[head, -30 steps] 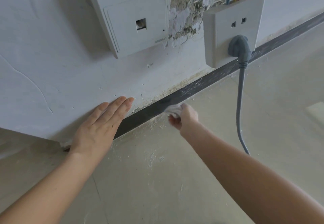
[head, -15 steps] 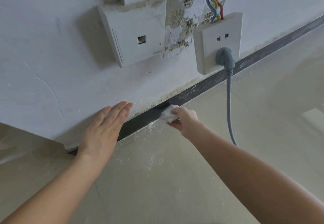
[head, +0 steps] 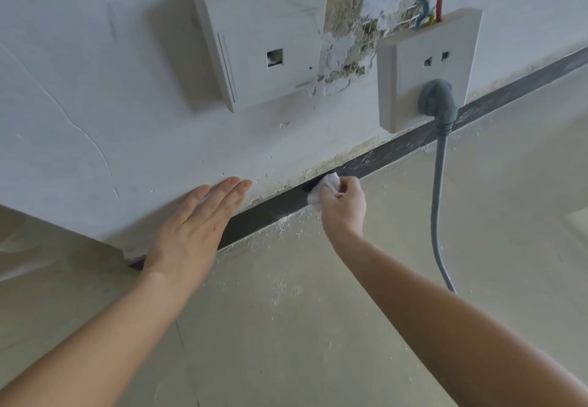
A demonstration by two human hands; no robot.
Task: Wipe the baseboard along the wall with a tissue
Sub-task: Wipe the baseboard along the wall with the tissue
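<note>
Right hand (head: 343, 207) is closed around a crumpled white tissue (head: 324, 188) and presses it against the dark grey baseboard strip (head: 270, 212) where the rough white plaster wall (head: 95, 104) meets the pale floor (head: 286, 327). Left hand (head: 194, 228) lies flat and spread open on the wall just above the strip, holding nothing. Between the two hands the baseboard looks dark and fairly clean, with white dust on the floor below it. Toward the grey plug and cable (head: 439, 110) the strip shows pale streaks, so I judge most of the run remains to wipe.
</note>
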